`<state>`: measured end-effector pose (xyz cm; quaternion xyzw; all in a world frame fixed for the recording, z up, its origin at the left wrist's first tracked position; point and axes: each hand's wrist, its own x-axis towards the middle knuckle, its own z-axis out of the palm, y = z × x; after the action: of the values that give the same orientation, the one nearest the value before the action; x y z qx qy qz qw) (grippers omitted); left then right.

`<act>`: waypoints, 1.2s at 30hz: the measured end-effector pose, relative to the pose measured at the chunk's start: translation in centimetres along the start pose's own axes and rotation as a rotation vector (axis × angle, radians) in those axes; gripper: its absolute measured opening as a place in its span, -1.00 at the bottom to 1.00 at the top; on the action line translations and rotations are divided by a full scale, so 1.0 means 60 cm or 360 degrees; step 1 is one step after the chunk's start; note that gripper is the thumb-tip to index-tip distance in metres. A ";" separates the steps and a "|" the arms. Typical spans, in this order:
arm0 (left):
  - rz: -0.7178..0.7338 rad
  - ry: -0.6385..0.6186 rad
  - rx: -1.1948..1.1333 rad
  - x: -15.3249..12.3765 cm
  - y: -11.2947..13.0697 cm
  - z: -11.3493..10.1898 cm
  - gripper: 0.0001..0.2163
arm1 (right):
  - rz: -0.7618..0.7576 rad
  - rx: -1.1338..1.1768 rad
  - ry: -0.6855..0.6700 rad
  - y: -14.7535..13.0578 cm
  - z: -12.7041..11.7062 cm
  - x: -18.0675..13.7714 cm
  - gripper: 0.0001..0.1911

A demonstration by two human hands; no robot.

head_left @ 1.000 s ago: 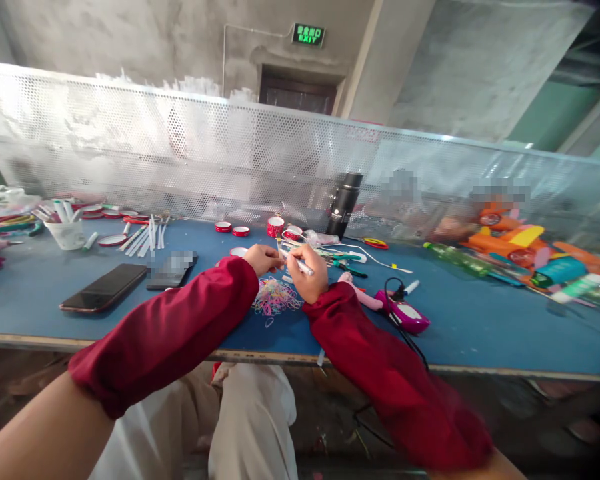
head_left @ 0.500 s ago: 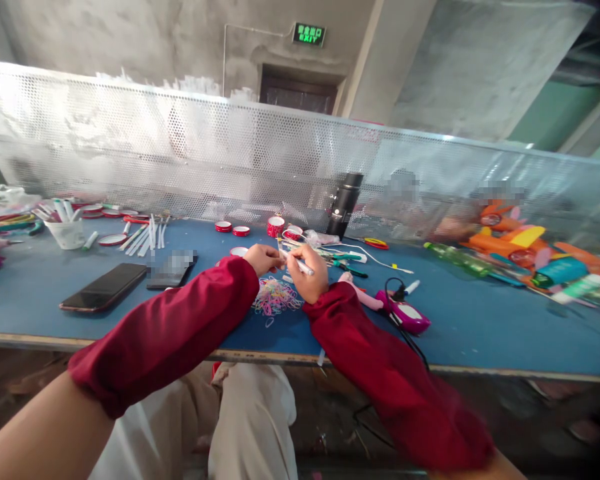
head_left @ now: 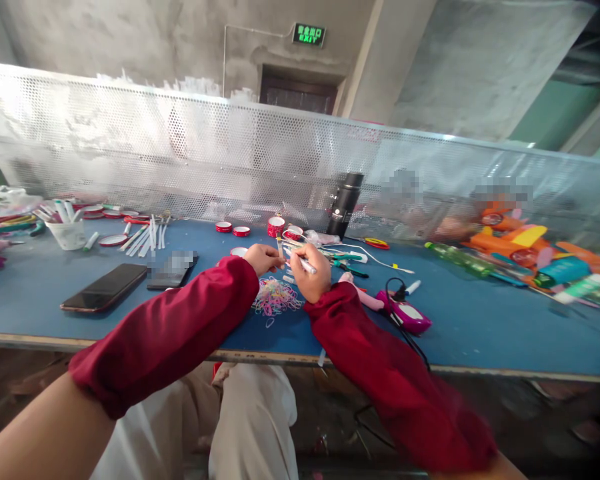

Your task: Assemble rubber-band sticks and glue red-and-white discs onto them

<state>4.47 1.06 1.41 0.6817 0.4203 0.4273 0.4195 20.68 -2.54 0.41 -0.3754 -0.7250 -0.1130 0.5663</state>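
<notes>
Over the middle of the table, my left hand [head_left: 263, 260] pinches a thin pale stick [head_left: 281, 248] that stands upright from its fingertips, with a yellowish upper end. Close by on the right, my right hand [head_left: 316, 277] is closed around a white marker pen [head_left: 307, 266], its front end pointing toward the stick. A small gap seems to separate the pen from the stick. Just below both hands lies a loose pile of colourful small rubber bands [head_left: 276, 297]. Several small pale pieces lie between the hands and partly behind the right one.
Two phones, one a black phone [head_left: 105, 287], lie left, near a white cup [head_left: 66, 235] of markers. Red-edged tape rolls [head_left: 275, 225] and a black flask [head_left: 345, 207] stand at the back. Right are a purple glue gun [head_left: 409, 316], its cable and orange toy planes [head_left: 510, 243].
My right hand has drawn slightly right and down with the marker, away from the stick. More of the stick shows now; my left hand has hardly moved.
</notes>
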 end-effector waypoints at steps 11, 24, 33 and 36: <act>-0.0039 0.0003 0.0062 -0.012 0.018 0.001 -0.86 | -0.0062 0.0012 -0.0039 -0.004 0.002 0.001 -0.88; -0.0029 0.0012 0.0060 -0.005 0.008 -0.001 -0.86 | -0.0027 0.0001 -0.0003 -0.004 0.001 0.000 -0.89; -0.0005 0.0004 0.0043 -0.002 0.004 -0.001 -0.86 | 0.0000 -0.0023 0.0011 0.000 0.001 0.000 -0.89; -0.0022 0.0013 0.0041 -0.004 0.007 0.000 -0.86 | -0.0019 -0.0018 0.0007 -0.002 0.002 0.000 -0.89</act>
<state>4.48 0.69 1.77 0.6825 0.4321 0.4217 0.4120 20.50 -2.57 0.39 -0.3741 -0.7253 -0.1212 0.5650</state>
